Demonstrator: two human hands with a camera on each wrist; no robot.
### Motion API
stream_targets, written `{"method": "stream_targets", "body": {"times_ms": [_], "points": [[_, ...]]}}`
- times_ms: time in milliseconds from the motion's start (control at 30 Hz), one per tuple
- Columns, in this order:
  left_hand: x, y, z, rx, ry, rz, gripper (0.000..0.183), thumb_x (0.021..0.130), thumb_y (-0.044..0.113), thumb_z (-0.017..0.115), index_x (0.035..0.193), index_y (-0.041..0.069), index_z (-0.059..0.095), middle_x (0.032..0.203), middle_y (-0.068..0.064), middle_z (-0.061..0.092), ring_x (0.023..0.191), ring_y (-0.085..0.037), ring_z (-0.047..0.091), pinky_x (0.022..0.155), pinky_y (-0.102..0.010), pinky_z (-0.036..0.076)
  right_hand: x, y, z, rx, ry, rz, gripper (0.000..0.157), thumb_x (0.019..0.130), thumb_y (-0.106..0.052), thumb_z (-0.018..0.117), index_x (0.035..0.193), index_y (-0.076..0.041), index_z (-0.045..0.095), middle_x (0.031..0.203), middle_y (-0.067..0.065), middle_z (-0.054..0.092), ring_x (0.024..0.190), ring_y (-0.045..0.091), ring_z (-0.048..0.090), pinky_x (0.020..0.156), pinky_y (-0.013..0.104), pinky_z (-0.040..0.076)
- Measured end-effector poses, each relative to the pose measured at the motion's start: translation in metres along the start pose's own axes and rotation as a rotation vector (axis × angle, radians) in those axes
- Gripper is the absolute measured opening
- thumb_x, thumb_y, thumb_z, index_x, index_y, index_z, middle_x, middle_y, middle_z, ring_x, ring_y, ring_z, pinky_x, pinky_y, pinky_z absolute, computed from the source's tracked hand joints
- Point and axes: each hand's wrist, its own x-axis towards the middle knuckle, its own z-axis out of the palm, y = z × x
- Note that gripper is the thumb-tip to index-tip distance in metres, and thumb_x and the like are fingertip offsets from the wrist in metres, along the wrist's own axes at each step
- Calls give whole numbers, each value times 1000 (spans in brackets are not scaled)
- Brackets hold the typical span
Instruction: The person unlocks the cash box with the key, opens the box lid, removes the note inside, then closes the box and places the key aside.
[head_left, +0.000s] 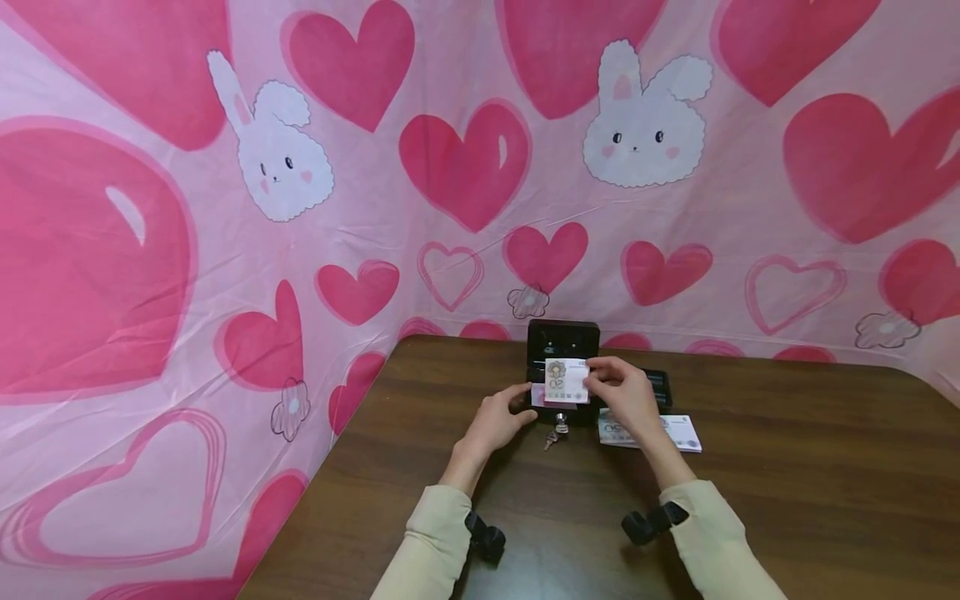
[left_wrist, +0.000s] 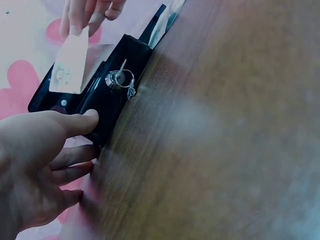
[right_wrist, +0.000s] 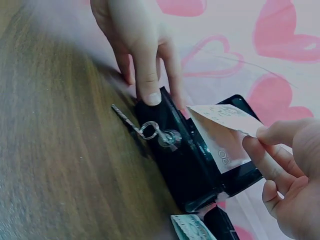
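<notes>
Fingers (right_wrist: 266, 162), right hand (head_left: 626, 396): pinching one note (head_left: 567, 382) at its edge; left hand (head_left: 493, 425): gripping box (right_wrist: 182, 175); note presumably light, limp, best taken by edges.

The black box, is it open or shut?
Open: the lid stands raised at the back of the box, exposing the inside, where a banknote shows.

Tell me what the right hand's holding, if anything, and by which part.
The right hand pinches a banknote by its right-hand edge, as the head view shows it, between thumb and fingers.
</notes>
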Motion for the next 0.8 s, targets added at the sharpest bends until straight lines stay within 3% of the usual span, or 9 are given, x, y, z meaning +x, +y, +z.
{"method": "stream_targets", "body": {"times_ms": [300,567,800], "points": [[-1,0,0,7,-1,2,53,93,27,70,143,19,55,132,-14,65,123,-28,61,105,-50,45,0,-4,-12,8,-63,-39,40,91,-14,70,130,-7,64,91,12,70,80,25,70,71,20,49],[0,0,0,8,9,24,52,93,26,70,142,17,56,130,-14,66,122,-27,62,105,-48,45,-1,-6,-22,44,-102,-50,44,90,-13,72,132,-4,61,91,15,69,78,10,64,73,18,49],[1,0,1,17,11,20,52,93,26,70,142,17,56,130,-14,66,122,-27,62,105,-48,46,2,-3,-30,89,-114,-56,41,90,-9,71,129,0,61,95,18,65,74,10,62,70,18,50]]}}
